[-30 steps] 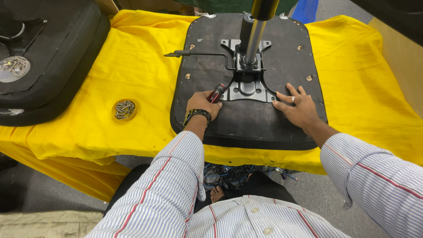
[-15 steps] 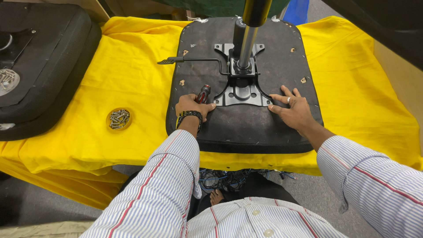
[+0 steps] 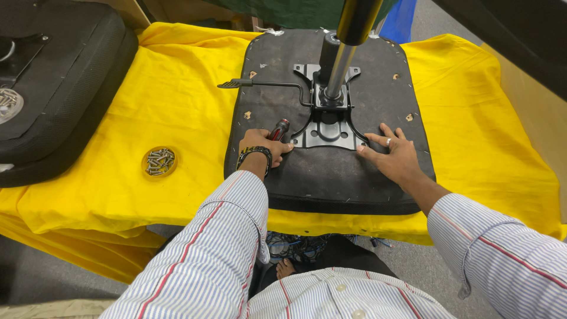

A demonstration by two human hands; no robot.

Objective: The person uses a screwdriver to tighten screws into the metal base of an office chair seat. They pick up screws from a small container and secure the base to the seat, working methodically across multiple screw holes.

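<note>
Your left hand (image 3: 260, 143) was clenched around a screwdriver (image 3: 279, 129) with a dark red-and-black handle, its tip directed at the left edge of the metal mounting plate (image 3: 328, 127). The plate sat at the centre of the upturned black seat base (image 3: 331, 171), which lay on the yellow cloth (image 3: 118, 147) directly in front of you. Your right hand (image 3: 394, 158) was released, flat on the seat base just right of the plate, fingers spread, a ring showing on one; it steadied the base and grasped nothing.

The gas-lift column (image 3: 339, 65) stood upright out of the plate, and the adjustment lever (image 3: 266, 84) ran leftward from it. A small round dish of screws (image 3: 159, 162) rested on the cloth to your left, well apart from the seat base. A second black cushion (image 3: 53, 88) lay at the far left.

In my judgement, the step in hand was work on a screw at the plate's left front corner; whether the tip was seated in a screw head could not be confirmed (your hand covered it). The next move would call for the driver square to the screw, steady downward pressure, and the right palm holding the base against rotation.
</note>
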